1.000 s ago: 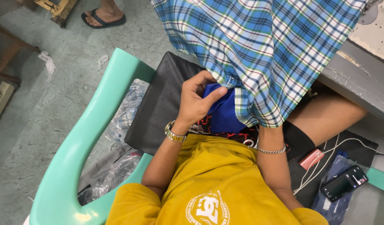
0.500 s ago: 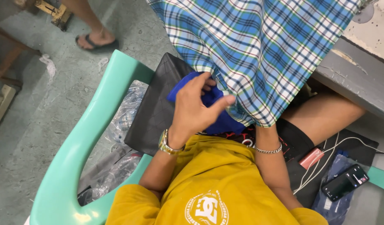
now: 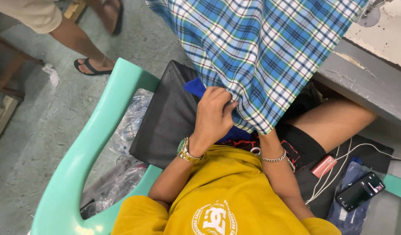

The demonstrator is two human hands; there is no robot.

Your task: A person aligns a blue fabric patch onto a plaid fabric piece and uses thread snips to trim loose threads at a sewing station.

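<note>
The blue plaid cloth [image 3: 261, 56] is hanging from the grey table [image 3: 361, 87] at the far right down over the person's lap. The left hand [image 3: 213, 117] is pinching its lower edge, fingers closed on the fabric, just above a dark blue piece [image 3: 195, 87]. The right hand is hiding under the cloth, so I cannot tell its grip. Keeping the edge flat and pulling evenly seems best.

1. The right hand is hidden under the checked cloth [image 3: 261, 56]; only its wrist shows, so its grip can't be told.
2. The blue cloth [image 3: 195, 87] beside the left hand [image 3: 213, 115] is mostly covered.
3. The checked cloth runs off the top edge.
</note>
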